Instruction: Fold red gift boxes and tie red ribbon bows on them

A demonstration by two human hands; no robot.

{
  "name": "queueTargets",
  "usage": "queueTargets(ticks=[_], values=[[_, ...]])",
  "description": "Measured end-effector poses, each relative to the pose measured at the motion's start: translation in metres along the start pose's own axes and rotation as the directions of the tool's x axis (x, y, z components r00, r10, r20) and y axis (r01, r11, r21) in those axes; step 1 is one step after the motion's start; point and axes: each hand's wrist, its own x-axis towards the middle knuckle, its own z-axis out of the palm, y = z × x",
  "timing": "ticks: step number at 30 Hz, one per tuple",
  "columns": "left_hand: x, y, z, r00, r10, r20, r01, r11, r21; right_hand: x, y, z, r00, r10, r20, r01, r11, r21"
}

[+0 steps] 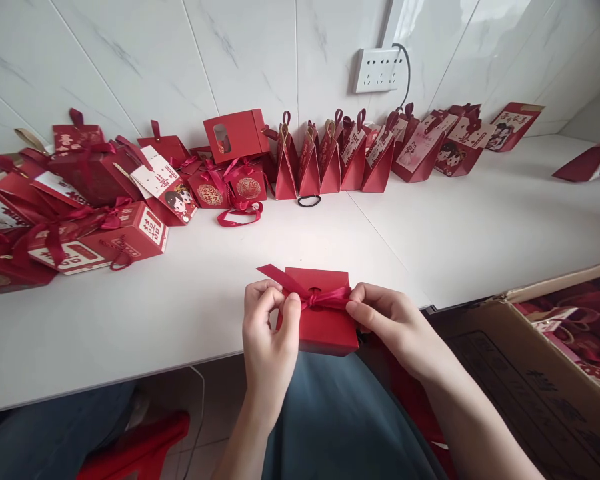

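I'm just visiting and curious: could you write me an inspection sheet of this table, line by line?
Surface: white tabletop, smooth.
Things in hand: small red gift box at the front edge, with a red ribbon knotted across its top.
Clutter: pile of red gift boxes at left; row of pointed red favour bags along the wall; black hair tie in front of them.
Hands: left hand and right hand each pinch the ribbon beside the knot.
Cables: black cable at the wall socket.
Surroundings: white tiled wall; open cardboard carton at right, holding more red packs.
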Motion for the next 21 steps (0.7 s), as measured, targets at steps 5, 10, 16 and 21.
queueTargets(ticks=[5,10,16,21], values=[[-0.001,-0.001,0.003,1.0,0.002,-0.012,-0.002,1.0,-0.005,0.001,0.013,-0.004,1.0,0.005,0.028,-0.01,0.984,0.18],[-0.002,0.001,0.005,0.999,-0.039,-0.024,0.038,0.998,-0.049,0.002,0.024,-0.006,0.999,-0.024,0.046,0.011,0.965,0.26],[-0.002,0.005,0.005,0.997,-0.081,-0.006,0.08,0.993,-0.081,0.004,0.031,-0.018,0.998,-0.065,0.013,0.062,0.983,0.174],[-0.002,0.005,0.004,0.998,-0.064,0.019,0.065,0.994,-0.09,0.012,-0.004,-0.021,0.926,-0.294,-0.236,0.222,0.931,-0.29]])
